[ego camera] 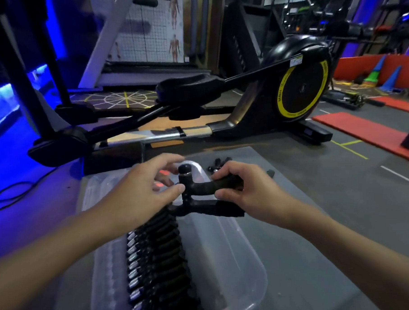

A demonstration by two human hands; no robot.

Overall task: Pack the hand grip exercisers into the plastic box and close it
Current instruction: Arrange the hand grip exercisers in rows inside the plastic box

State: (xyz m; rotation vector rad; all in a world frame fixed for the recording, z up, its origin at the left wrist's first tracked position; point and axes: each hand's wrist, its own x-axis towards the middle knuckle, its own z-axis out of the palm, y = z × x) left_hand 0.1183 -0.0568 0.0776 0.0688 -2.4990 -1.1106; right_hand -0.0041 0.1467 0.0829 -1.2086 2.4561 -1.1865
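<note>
Packing is under way. The right hand grips the upper handle of a black hand grip exerciser, and the left hand pinches its stem under the knob. They hold it over the far end of the clear plastic box. Next it probably needs lowering upright against the row of packed exercisers. A few loose exercisers lie beyond on the grey gym floor, near an elliptical trainer and red mats.
</note>
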